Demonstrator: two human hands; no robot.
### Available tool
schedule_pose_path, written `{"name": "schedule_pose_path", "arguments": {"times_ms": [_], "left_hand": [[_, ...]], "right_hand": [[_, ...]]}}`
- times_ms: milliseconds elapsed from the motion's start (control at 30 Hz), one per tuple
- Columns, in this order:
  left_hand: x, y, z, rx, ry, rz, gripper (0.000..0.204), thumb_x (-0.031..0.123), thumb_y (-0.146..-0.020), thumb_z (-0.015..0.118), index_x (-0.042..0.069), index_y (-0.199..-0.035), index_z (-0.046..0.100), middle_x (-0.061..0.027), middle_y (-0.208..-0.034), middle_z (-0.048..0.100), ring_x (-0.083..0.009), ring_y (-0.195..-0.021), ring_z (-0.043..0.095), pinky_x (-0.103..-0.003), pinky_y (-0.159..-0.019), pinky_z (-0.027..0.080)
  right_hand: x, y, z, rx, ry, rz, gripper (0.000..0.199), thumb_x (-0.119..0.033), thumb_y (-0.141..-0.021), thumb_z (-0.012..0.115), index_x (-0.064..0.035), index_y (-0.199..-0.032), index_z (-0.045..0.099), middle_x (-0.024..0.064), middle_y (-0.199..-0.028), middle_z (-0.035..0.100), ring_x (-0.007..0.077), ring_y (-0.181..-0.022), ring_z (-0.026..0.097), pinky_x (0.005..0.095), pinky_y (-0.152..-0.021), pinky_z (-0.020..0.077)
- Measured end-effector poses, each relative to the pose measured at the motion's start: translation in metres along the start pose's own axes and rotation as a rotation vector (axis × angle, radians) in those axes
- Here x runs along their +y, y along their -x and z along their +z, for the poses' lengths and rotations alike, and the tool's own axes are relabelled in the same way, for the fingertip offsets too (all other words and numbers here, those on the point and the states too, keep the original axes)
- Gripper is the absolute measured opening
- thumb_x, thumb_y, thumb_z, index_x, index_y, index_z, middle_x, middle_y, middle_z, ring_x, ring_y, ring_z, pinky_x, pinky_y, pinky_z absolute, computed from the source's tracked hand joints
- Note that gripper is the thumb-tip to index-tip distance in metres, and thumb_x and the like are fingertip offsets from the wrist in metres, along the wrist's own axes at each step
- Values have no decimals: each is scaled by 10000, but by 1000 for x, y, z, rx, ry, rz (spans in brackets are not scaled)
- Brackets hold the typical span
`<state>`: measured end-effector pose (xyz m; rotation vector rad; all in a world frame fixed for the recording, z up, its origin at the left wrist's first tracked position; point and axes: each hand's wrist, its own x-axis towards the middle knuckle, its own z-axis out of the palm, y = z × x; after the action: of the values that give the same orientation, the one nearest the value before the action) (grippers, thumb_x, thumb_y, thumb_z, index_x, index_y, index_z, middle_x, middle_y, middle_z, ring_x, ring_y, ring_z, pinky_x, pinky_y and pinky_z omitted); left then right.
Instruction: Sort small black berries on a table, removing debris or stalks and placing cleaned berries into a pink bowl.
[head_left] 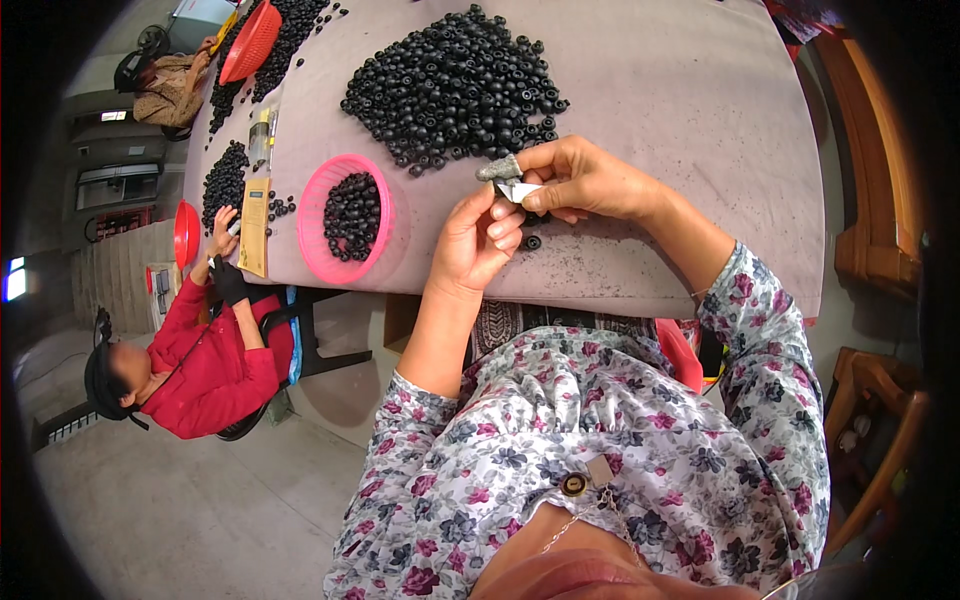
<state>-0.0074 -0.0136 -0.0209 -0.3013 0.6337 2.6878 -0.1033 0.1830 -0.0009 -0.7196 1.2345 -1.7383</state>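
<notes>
Fingers of my right hand (pixel 585 180) are pinched on a small folded silvery piece (pixel 519 191), the forefinger capped with a grey fingertip cover (pixel 499 167). My left hand (pixel 478 240) meets it from below, fingertips curled together against the same piece (what it is exactly, I cannot tell). Both hover over the grey table (pixel 700 110), just below the big heap of black beads (pixel 455 85). One stray bead (pixel 532 242) lies beside my left hand. A pink basket (pixel 348 218) holding more beads sits further left, and a person in red (pixel 205 365) works at that side.

Small silvery piece (pixel 518 190) mostly hidden between fingers; kind unclear.
</notes>
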Motion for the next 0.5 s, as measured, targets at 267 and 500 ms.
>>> {"name": "schedule_pose_path", "arguments": {"times_ms": [267, 500], "left_hand": [[-1, 0, 1, 1, 44, -23, 212, 212, -1019, 552, 15, -1096, 543, 1, -797, 511, -81, -623, 479, -219, -505, 422], [0, -1, -1, -14, 30, -16, 212, 215, -1019, 552, 19, -1096, 533, 0, -798, 510, -81, -629, 479, -218, -506, 423]], "right_hand": [[1, -1, -1, -6, 10, 19, 317, -148, -913, 692, -5, -1193, 658, -48, -725, 582, 23, -541, 454, 192, -471, 332], [1, 0, 0, -1, -16, 5, 310, -158, -915, 693, -7, -1184, 663, -50, -728, 587, 21, -538, 450, 192, -468, 330]]}}
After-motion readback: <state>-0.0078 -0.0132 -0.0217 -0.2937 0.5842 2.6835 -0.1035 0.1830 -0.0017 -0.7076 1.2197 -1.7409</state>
